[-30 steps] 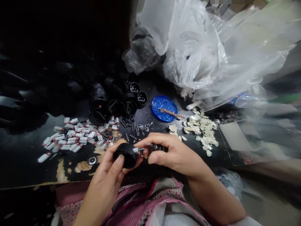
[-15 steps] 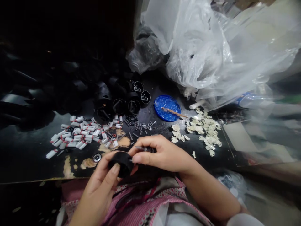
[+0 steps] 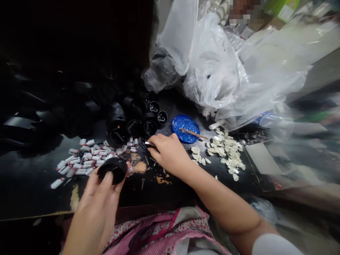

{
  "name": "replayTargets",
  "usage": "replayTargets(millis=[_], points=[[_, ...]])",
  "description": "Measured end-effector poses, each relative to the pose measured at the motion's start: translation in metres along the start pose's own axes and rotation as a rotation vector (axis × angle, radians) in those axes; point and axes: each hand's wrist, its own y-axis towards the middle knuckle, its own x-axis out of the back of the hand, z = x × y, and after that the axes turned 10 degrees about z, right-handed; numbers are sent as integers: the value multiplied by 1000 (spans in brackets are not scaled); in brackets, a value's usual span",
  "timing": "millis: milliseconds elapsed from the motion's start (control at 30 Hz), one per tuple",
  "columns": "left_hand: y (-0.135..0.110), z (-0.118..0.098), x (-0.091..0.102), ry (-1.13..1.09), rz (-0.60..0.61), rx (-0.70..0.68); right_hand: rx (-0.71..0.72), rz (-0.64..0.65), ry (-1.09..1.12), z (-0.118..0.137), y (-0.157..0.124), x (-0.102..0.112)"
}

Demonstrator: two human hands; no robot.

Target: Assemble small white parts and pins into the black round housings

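My left hand (image 3: 102, 196) is wrapped around a black cylindrical housing (image 3: 113, 169), its open end tilted toward me and the thumb inside the rim. Farther forward and to the right, my right hand (image 3: 170, 152) is closed on a slim tool with a metal tip (image 3: 150, 144); most of the tool is hidden by the fingers. Small dark springs (image 3: 142, 145) and tiny metal pins lie right beside that tip. To the left of them spreads a pile of grey-white cylinders with red bands (image 3: 91, 156), partly behind the housing.
More black housings (image 3: 134, 127) stand behind the pile. A blue lid (image 3: 190, 124) smeared with grease carries a brown stick (image 3: 195, 133). Cream flat pieces (image 3: 225, 150) are scattered to the right. Clear plastic bags (image 3: 212, 71) bulge at the back. The table's near edge (image 3: 39, 215) is worn.
My right hand has left the housing and moved forward to the springs with the tool. My left hand has carried the housing to the left, over the edge of the cylinder pile.
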Motion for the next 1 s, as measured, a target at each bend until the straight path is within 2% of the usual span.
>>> replayTargets(millis=[67,233,300,400,467,600,767,833,900,933,1000], points=[[4,3,-3,-81,35,-4,3,17,-56,1,4,-4],[10,14,0,-207,78,-36,-31,14,-14,2,-1,-6],[8,14,1,-235,91,-19,18,10,88,6,-8,-4],[2,10,-1,-308,107,90,158,-2,333,15,-20,-1],[1,7,-2,-357,122,118,199,-52,380,22,-25,-3],[4,7,4,-410,134,32,196,-16,459,35,-21,-9],[-1,11,27,-409,12,-66,213,106,556,50,-17,-6],[-5,-1,41,-346,-12,-75,223,113,581,51,-19,-4],[-2,-29,57,-237,-32,-123,214,105,592,48,-24,-2],[4,-52,64,-169,-58,-165,205,105,597,45,-26,-2],[25,-109,79,-47,-105,-346,185,113,609,39,-34,-3]])
